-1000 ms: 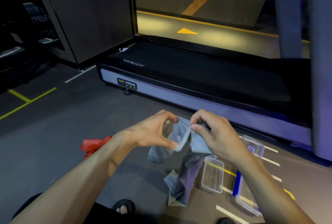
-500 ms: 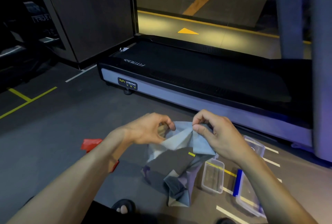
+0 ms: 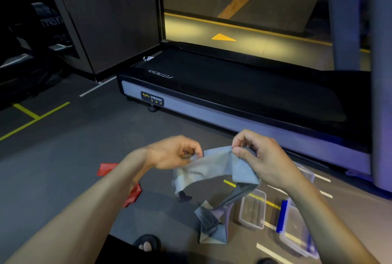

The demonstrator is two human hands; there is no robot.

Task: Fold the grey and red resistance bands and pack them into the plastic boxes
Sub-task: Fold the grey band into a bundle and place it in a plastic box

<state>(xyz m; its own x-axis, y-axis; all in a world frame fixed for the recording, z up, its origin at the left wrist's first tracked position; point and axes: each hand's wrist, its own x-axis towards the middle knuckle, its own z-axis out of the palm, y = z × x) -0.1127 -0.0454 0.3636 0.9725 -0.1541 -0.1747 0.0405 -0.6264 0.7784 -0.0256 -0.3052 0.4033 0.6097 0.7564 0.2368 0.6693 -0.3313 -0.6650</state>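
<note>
Head cam: both hands pinch the grey band [image 3: 214, 168] in mid-air, in front of the treadmill [image 3: 233, 102] – left hand [image 3: 174, 153] on one edge, right hand [image 3: 261, 157] on the other. I'd match the edges first – then crease, or it'll bunch up.

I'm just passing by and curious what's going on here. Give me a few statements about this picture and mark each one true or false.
1. Both hands hold the grey stretchy resistance band. True: the left hand and the right hand each pinch its top edge.
2. The red resistance band is already packed in a box. False: it lies on the dark floor, partly behind the left forearm.
3. The small clear plastic box holds a folded band. False: nothing shows inside it.
4. The grey band's lower end reaches the floor. True.
5. A black treadmill stands beyond the hands. True.
</note>
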